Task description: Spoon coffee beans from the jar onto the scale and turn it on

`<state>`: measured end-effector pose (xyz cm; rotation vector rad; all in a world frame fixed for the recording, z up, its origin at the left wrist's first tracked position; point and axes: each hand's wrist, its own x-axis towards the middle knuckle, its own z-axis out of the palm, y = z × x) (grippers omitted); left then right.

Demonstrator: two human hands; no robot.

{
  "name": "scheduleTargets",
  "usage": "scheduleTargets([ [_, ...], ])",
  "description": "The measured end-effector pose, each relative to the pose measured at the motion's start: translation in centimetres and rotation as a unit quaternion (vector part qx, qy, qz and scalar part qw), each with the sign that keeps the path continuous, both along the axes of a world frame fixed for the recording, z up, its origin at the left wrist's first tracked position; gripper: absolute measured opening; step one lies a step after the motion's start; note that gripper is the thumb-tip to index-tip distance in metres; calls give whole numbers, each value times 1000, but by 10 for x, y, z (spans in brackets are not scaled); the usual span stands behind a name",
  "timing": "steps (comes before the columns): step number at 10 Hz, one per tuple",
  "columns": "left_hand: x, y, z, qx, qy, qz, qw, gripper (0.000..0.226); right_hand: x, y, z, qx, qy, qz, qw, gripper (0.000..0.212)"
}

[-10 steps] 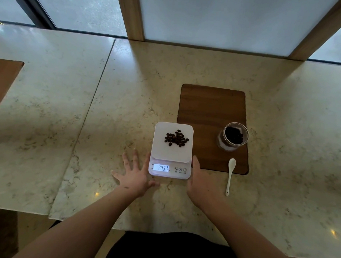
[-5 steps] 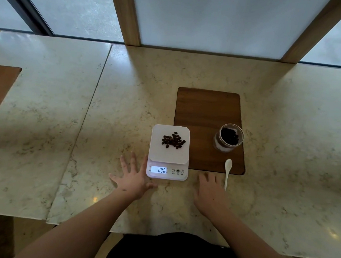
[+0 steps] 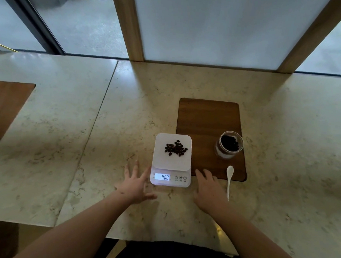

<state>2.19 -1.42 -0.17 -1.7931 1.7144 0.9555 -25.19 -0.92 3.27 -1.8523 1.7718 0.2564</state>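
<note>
Beans [image 3: 175, 148] sit piled on the lit scale [image 3: 171, 160]; left hand [image 3: 135, 183] and right hand [image 3: 209, 189] rest released on the table either side. Judging so, little remains.

The scale's [image 3: 171, 160] button labels are too small to read; both forearms leave the bottom edge.

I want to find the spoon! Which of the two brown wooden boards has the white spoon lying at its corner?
The wooden board on the right, the one with the jar on it. The spoon overlaps its near right corner. The other board, far left, is bare where visible.
</note>
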Motion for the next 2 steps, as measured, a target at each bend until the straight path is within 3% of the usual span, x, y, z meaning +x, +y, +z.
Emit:
scheduleTargets([
  [2,-7,10,-1,-54,14,19,998,110,-2,2,1,2,-13,-13,1000,74],
])
